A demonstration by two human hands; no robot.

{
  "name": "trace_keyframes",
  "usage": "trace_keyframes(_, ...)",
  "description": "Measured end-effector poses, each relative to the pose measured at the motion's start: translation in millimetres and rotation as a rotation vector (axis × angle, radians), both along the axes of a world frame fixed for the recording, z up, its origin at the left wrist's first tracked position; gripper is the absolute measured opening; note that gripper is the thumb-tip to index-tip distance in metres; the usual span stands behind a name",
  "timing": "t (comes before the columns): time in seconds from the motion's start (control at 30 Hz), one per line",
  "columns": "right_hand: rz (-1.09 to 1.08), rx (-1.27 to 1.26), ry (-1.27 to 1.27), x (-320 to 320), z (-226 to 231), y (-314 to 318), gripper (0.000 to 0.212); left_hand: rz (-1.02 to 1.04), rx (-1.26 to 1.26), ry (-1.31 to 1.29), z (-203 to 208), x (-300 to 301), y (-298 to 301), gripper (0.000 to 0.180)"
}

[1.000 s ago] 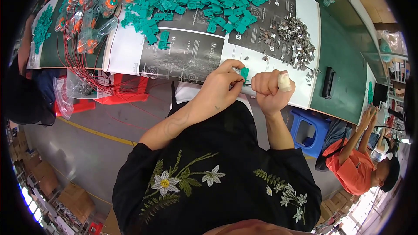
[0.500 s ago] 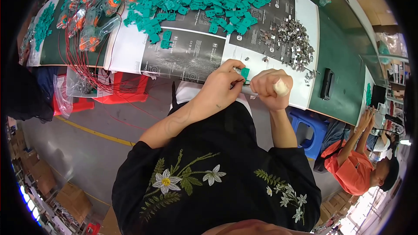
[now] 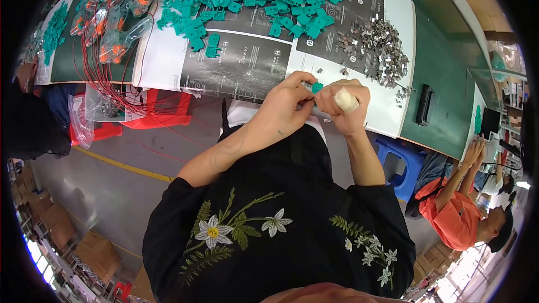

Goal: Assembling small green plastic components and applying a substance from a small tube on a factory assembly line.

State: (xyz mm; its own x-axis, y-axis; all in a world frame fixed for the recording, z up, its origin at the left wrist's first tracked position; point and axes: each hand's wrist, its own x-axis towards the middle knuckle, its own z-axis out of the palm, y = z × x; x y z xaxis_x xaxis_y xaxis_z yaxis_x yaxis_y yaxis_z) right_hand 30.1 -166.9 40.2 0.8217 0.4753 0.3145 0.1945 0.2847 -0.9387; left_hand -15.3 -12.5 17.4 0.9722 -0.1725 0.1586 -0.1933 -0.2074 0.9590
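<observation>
Just over the table's near edge, my left hand [image 3: 288,104] is closed with fingertips pinching a small green plastic part [image 3: 317,87]. Close against it on the right is my right hand [image 3: 343,108], its fingers curled in; whatever they grip is hidden behind them. A pale cover wraps the right thumb. A bit of silvery metal shows at the left fingertips, too small to name. Beyond my hands lies a big heap of similar green parts [image 3: 269,0], with a few separate ones [image 3: 213,46] nearer. Small metal pieces [image 3: 386,53] are heaped to the right.
Clear plastic housings with orange pieces [image 3: 115,17] and red wires [image 3: 101,78] crowd the left side. A black handle-like object [image 3: 424,105] lies on the green surface at right. Below stands a blue stool [image 3: 396,168]. Another person in orange [image 3: 449,213] sits at far right.
My right hand has moved left, up against my left hand, and now covers more of the green part. My left hand stays almost where it was.
</observation>
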Motion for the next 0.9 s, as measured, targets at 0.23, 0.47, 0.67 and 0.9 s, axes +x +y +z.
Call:
trace_keyframes(0.23, 0.049, 0.027, 0.216, 16, 22, -21, 0.03, 0.059, -0.027, -0.023, -3, -7, -2, 0.009)
trace_keyframes(0.47, -0.179, -0.909, -0.453, 25, 11, -25, 0.019, 0.177, 0.033, -0.038, -5, -12, 6, 0.012)
trace_keyframes(0.67, -0.228, -0.936, -0.332, 16, 13, -21, 0.018, 0.254, -0.054, -0.065, -8, -15, 2, 0.014)
trace_keyframes(0.9, -0.248, -0.802, -0.315, -9, 16, -19, 0.018, 0.27, 0.094, -0.254, -12, -13, -2, 0.015)
